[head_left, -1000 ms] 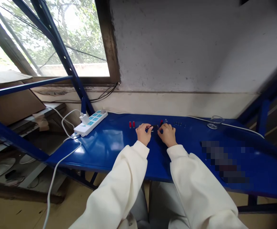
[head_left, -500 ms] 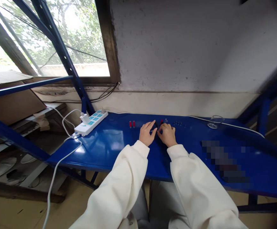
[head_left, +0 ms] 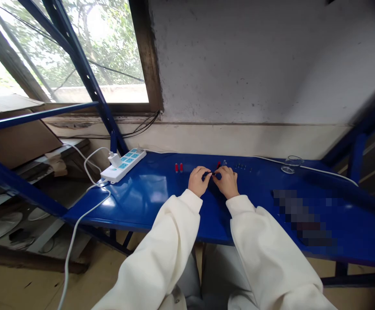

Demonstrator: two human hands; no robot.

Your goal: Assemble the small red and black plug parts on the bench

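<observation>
Over the back middle of the blue table (head_left: pixel 142 206), my left hand (head_left: pixel 199 180) is closed in a pinch of thumb and forefinger. My right hand (head_left: pixel 228 181) pinches just beside it, and the two sets of fingertips nearly meet. Something small and dark shows between them, too small to name. Right behind my right hand lie a red piece (head_left: pixel 219 164) and a clear piece (head_left: pixel 224 163), both partly hidden by the fingers. Two red cylinders with pale ends (head_left: pixel 179 168) stand or lie to the left of my left hand.
Several tiny pieces (head_left: pixel 241 166) lie right of my hands. Further right are clear round dishes or lids (head_left: pixel 287 170) and a pixelated dark object (head_left: pixel 303 219). A white power strip (head_left: pixel 124 165) with a plug sits at the left, its cable (head_left: pixel 74 241) hanging over the edge.
My left fingers, more stretched out before, have curled into a pinch. The dark piece that stuck up between my hands now shows only at the fingertips. Both forearms stay in place.
</observation>
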